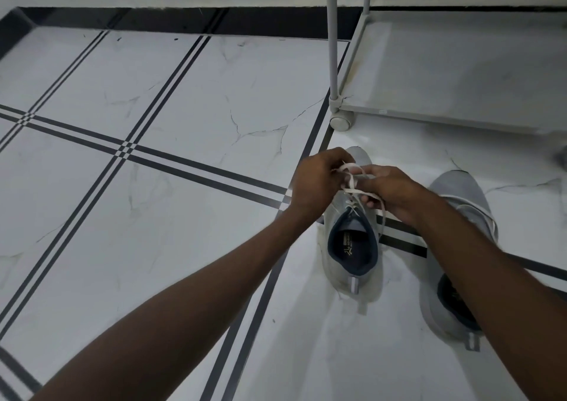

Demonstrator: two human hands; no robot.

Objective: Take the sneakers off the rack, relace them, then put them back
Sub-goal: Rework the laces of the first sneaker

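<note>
Both sneakers on floor just in front of rack (454,63), long axes toe-to-rack, heels twd person. L hand (319,183) & R hand (389,192) pinch white lace (352,180) over left sneaker (352,247). Right sneaker (460,198) beside it, untouched.

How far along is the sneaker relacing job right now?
Done: both sneakers are off the rack and on the floor. In hand: the left hand and right hand work the white lace on the left sneaker. Left: the right sneaker, and returning both.
</note>
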